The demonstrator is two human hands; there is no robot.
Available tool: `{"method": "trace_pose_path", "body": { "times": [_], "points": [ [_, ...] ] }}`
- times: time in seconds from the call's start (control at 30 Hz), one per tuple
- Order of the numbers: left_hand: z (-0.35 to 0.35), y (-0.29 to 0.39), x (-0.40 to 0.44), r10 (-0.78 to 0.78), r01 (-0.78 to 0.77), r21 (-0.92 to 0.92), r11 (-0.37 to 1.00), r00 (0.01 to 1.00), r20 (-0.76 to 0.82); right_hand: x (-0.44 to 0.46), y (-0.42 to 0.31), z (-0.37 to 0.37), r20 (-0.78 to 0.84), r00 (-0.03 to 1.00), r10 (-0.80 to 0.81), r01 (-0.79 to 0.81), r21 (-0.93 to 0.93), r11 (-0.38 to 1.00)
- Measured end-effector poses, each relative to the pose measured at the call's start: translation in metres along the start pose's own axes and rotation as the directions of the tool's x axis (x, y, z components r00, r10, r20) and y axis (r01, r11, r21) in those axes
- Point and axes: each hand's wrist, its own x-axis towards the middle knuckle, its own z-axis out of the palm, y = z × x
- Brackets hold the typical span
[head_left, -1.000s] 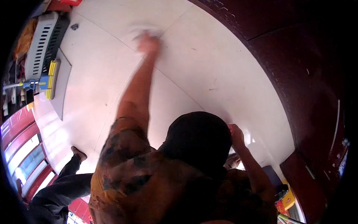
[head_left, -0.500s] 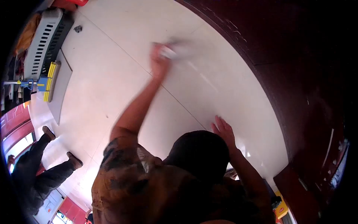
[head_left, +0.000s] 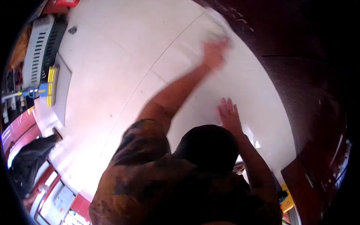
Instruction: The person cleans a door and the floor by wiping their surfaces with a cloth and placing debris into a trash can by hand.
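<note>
My left hand (head_left: pixel 216 54) is stretched out over the pale tiled floor (head_left: pixel 131 56), close to its dark right edge. It is smeared by motion and closed on a pale cloth (head_left: pixel 213 30), whose outline is too blurred to see clearly. Lower down, my right hand (head_left: pixel 229 114) rests on the floor with its fingers stretched out and nothing in it. A dark round shape (head_left: pixel 208 148) sits between my forearms.
A slatted plastic basket (head_left: pixel 36 52) and a sponge mop head (head_left: pixel 52 86) stand at the left. Near them lies a small dark clump (head_left: pixel 72 30). Another person (head_left: pixel 32 161) is at lower left. Dark red-brown panelling (head_left: pixel 300 97) borders the right; a yellow box (head_left: pixel 287 200) is at lower right.
My left hand has swept to the right with the cloth. My right hand stays on the floor. The view has turned slightly, and the other person's legs have shifted.
</note>
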Motion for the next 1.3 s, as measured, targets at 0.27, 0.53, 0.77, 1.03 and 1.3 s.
{"method": "trace_pose_path", "body": {
  "times": [0.27,0.53,0.77,1.03,1.3],
  "points": [
    [-0.076,0.126,-0.13,0.122,0.133,-0.852,0.506,0.967,0.224,-0.047,-0.016,-0.024,-0.132,0.991,0.012,0.051,0.462,0.885],
    [-0.305,-0.122,-0.332,-0.731,0.769,-0.113,0.629,0.536,-0.422,-0.086,-0.034,0.009,-0.182,0.982,-0.056,0.154,0.594,0.79],
    [-0.152,-0.003,-0.262,-0.373,0.374,0.383,0.844,0.924,-0.082,-0.106,-0.031,0.022,0.028,0.991,0.132,-0.123,0.586,0.801],
    [-0.016,0.18,-0.173,0.267,0.253,-0.832,0.494,0.867,0.422,-0.147,-0.014,0.025,-0.283,0.753,0.594,-0.181,0.779,0.6],
    [-0.166,0.159,-0.221,-0.324,0.942,-0.262,-0.211,0.185,0.928,-0.031,-0.062,0.02,-0.548,0.807,0.221,0.175,0.579,0.796]
  ]
}}
